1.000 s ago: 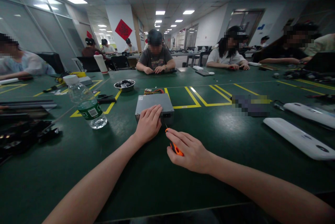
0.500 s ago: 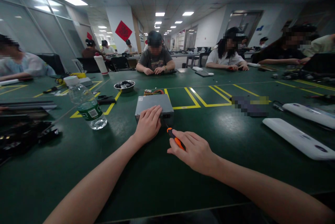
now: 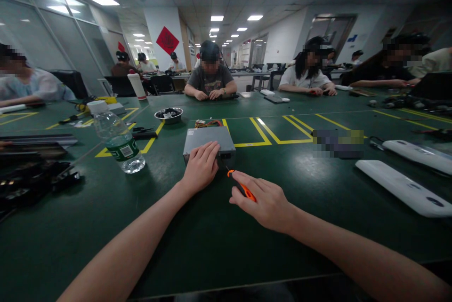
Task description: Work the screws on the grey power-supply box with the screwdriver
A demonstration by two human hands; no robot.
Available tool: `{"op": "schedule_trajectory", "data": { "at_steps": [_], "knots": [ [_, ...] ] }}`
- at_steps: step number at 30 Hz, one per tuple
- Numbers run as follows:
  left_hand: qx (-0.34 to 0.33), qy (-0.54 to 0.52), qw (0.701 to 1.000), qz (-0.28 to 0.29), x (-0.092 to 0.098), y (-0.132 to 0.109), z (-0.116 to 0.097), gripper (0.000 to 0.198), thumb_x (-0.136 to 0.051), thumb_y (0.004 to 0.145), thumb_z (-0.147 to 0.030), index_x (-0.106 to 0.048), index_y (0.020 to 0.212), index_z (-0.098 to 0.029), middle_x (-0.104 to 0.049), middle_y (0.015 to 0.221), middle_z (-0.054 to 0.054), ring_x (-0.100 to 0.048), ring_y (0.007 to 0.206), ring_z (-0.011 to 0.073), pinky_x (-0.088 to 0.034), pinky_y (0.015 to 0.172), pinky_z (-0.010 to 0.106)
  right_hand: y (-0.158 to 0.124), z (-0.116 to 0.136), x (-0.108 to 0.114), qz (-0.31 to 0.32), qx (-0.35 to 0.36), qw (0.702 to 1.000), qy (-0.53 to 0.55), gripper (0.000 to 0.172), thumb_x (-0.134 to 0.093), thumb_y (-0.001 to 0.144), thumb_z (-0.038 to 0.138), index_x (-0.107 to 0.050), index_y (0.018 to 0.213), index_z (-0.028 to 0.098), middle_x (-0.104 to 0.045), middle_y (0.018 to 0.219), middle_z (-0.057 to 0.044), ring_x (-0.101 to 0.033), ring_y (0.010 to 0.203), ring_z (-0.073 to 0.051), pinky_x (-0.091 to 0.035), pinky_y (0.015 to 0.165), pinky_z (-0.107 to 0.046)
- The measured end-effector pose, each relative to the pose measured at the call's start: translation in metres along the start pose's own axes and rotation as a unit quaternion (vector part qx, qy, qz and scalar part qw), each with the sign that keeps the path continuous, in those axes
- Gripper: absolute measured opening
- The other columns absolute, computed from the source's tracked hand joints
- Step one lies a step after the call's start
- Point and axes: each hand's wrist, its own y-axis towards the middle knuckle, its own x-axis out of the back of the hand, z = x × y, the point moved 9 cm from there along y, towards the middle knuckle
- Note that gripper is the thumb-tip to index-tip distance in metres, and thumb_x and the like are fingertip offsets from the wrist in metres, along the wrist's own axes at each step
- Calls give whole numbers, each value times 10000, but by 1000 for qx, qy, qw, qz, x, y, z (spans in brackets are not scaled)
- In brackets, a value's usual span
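Note:
A grey metal box [image 3: 208, 136] with coloured wires [image 3: 209, 123] behind it sits on the green table. My left hand [image 3: 201, 166] lies over its front edge, fingers close together on the top and front, gripping it. To the right, my right hand [image 3: 263, 198] is closed round the orange and black handle of a screwdriver [image 3: 247, 192]. The screwdriver's thin shaft points up and left at the lower front of the box, near a dark socket. Whether its tip touches the box is too small to tell.
On the left stand a water bottle [image 3: 122, 144] and a metal bowl [image 3: 168, 115] of small parts, with black parts [image 3: 31, 177] beyond the bottle. White devices [image 3: 402, 186] lie at the right. Across the green table [image 3: 197, 245], a person [image 3: 211, 74] sits with both hands on it.
My right hand has shifted slightly right with the screwdriver, whose handle is tilted a little differently. My left hand stays on the box.

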Motion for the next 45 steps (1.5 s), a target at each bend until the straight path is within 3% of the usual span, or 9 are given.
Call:
{"op": "schedule_trajectory", "data": {
  "at_steps": [4, 13, 20, 25, 28, 31, 35, 41, 45],
  "knots": [
    [0, 3, 1000, 3, 0, 0, 0, 412, -382, 855, -179, -419, 1261, -119, -484, 1300, 118, -429, 1201, 223, -327, 963, 378, 0, 4, -6, 22, 7, 1000, 1, 175, -481, 837, 166, -496, 1012, 165, -571, 1135, -192, -538, 1102, -249, -497, 811, -331],
    [1, 0, 1000, -1, -1, -1, 0, 407, -388, 851, -178, -426, 1253, -132, -492, 1294, 109, -433, 1199, 220, -325, 966, 375, -3, 1, -2, -18, 27, 999, -13, 150, -507, 838, 192, -496, 987, 179, -610, 1053, -153, -558, 1076, -223, -511, 685, -227],
    [-2, -2, 1000, -7, -1, -1, 0, 408, -383, 855, -179, -416, 1259, -139, -494, 1292, 107, -436, 1196, 221, -328, 961, 382, -4, 3, -11, 28, 7, 1000, 6, 197, -474, 840, 176, -476, 1036, 178, -529, 1174, -185, -484, 1162, -265, -491, 818, -349],
    [3, -4, 1000, -8, -2, -1, 1, 415, -391, 848, -174, -418, 1260, -139, -494, 1293, 105, -434, 1200, 224, -326, 968, 388, -5, 4, -7, 12, 34, 999, -6, 227, -478, 841, 158, -476, 1066, 181, -565, 1123, -166, -520, 1124, -233, -507, 741, -257],
    [2, -7, 1000, -9, -2, -1, 1, 417, -395, 845, -172, -422, 1260, -147, -494, 1293, 109, -436, 1202, 228, -329, 963, 388, -4, -4, -1, -9, 12, 1000, -17, 183, -489, 838, 160, -504, 1020, 178, -594, 1079, -153, -581, 1026, -203, -508, 701, -237],
    [4, -6, 1000, -10, -1, -1, 1, 409, -389, 849, -175, -427, 1255, -147, -497, 1289, 109, -443, 1194, 227, -333, 956, 384, -4, -7, -2, -2, -5, 1000, -9, 166, -514, 825, 158, -518, 990, 173, -601, 1062, -150, -597, 985, -202, -507, 752, -280],
    [1, -4, 1000, -7, -1, -1, 1, 416, -390, 849, -175, -418, 1263, -139, -490, 1297, 107, -433, 1202, 225, -330, 961, 382, -4, 2, -4, 2, 15, 1000, -3, 233, -530, 808, 154, -505, 1037, 182, -555, 1138, -164, -503, 1138, -258, -479, 853, -352],
    [1, 0, 1000, -7, -1, -1, 1, 409, -396, 847, -172, -428, 1253, -128, -501, 1286, 105, -440, 1191, 218, -333, 958, 379, -5, 0, 1, -18, 31, 999, -19, 262, -553, 798, 163, -517, 1054, 206, -584, 1080, -149, -561, 1061, -222, -503, 757, -259],
    [2, -5, 1000, -7, -1, 0, 1, 408, -395, 849, -177, -427, 1253, -130, -497, 1290, 106, -440, 1190, 216, -332, 959, 378, -4, -5, 1, -14, 12, 1000, -8, 163, -539, 816, 200, -536, 979, 189, -603, 1028, -132, -584, 1003, -201, -503, 767, -279]
  ]
}}
